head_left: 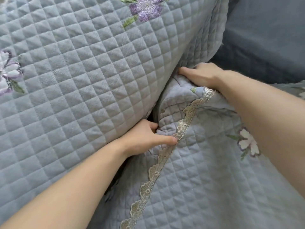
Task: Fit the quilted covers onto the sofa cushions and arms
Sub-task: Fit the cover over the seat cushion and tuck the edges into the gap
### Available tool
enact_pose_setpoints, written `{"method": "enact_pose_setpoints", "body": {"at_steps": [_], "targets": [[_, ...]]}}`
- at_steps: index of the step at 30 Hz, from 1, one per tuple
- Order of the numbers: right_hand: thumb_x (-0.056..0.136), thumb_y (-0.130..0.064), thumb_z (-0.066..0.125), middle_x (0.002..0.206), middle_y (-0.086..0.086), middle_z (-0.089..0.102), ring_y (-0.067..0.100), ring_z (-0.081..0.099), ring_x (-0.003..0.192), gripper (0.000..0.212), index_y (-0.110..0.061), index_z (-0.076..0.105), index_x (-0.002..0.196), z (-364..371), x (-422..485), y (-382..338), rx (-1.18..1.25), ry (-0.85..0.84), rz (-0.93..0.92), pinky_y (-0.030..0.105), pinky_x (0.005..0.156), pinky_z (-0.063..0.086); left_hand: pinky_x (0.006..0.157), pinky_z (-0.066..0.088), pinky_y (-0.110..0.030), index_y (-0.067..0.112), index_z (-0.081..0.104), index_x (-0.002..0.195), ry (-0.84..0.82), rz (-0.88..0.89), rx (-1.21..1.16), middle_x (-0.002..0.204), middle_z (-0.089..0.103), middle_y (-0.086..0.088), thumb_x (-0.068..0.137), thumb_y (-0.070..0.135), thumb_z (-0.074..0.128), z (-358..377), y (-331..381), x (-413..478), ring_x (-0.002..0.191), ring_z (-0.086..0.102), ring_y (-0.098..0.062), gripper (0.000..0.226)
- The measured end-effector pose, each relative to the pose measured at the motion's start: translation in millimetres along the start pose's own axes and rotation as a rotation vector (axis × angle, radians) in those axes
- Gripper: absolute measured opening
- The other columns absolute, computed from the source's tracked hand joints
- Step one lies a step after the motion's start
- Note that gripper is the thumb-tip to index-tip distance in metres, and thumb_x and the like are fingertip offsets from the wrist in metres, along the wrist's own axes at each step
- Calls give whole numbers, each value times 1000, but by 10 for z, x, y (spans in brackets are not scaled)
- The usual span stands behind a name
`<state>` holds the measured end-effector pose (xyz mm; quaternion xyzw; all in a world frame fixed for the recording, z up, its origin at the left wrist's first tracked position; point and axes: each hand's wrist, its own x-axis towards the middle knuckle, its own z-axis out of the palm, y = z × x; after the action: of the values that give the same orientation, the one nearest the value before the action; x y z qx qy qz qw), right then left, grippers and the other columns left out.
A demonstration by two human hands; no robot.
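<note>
Lace-edged blue quilted cover (189, 171) bunched against, perhaps tucked behind, covered cushion (82, 71).

Both hands: left (145, 138), right (200, 75), fingers curled, gripping.

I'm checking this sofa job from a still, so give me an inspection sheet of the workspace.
Surface: dark blue sofa upholstery bare at upper right.
Job's things: quilted cushion, embroidered with purple flowers, fills the left; quilted cover lies lower right, its lace trim running diagonally, its edge bunched into the gap beside the cushion.
Clutter: nothing seen.
Grippers: left hand grips the bunched cover, thumb on the lace; right hand presses cover fabric down at the cushion's corner.
Cables: nothing seen.
Surroundings: nothing seen beyond the sofa.
</note>
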<state>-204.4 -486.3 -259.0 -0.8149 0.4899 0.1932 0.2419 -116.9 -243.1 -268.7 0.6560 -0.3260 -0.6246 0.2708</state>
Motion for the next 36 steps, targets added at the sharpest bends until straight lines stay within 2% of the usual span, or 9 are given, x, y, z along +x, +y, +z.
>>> {"method": "enact_pose_setpoints", "body": {"at_steps": [4,7,11,17,23,30,32,34,36], "targets": [[64,-84,22,82,8,59,25,51,73,75,-22,65,70,-321,-339,33,-73,81,-72,36,66,36,97,46,-25,23,79,91,-20,28,-183,100,75,6,64,55,76,-80,50,-80,101,67,-6,43],[66,-82,25,70,10,59,26,52,67,78,-15,66,69,-613,-607,83,-26,192,-100,36,58,36,76,52,-17,27,79,92,-71,-26,-372,93,76,2,72,62,66,-95,63,-92,91,70,-8,42],[59,-79,22,73,10,57,25,50,69,83,-20,68,92,-768,-733,55,41,173,-141,34,56,33,76,57,-21,23,79,88,-98,23,-556,72,74,4,79,53,52,-75,56,-94,79,70,-5,42],[63,-79,28,78,6,57,21,50,72,73,-23,69,86,-790,-733,32,93,166,-28,34,57,34,91,54,-38,-2,65,115,89,-11,-821,110,70,-17,84,25,61,59,211,-235,102,66,-28,42],[66,-74,32,53,-1,58,22,54,64,63,-18,53,47,-872,-996,-95,145,206,-83,35,54,33,91,49,-16,42,70,99,696,412,-136,107,68,24,76,32,71,-136,570,-538,104,61,8,25],[78,-63,43,44,-8,56,12,55,56,58,-16,55,47,-1000,-1813,-458,221,268,-301,34,57,42,103,40,-37,16,59,117,12,167,-628,120,57,-12,92,37,51,-349,1241,-265,110,52,-19,34],[82,-55,49,54,-3,58,17,56,64,51,-12,54,55,-1046,-1968,-533,218,254,-340,36,61,41,90,37,-37,19,46,110,-88,124,-754,115,1,-17,89,51,54,-391,1217,-390,94,24,-18,39],[84,-49,54,62,-3,58,17,56,68,41,-13,54,63,-1115,-2081,-537,232,221,-344,38,65,41,88,38,-41,16,56,97,-19,127,-709,99,54,-16,76,67,60,-466,1141,-513,91,39,-24,55],[84,-44,59,60,-8,54,9,50,61,33,-20,51,63,-1186,-2165,-509,276,165,-376,35,63,38,96,34,-50,19,60,91,51,160,-679,101,47,-10,65,72,66,-498,1064,-625,98,43,-28,59]]}}
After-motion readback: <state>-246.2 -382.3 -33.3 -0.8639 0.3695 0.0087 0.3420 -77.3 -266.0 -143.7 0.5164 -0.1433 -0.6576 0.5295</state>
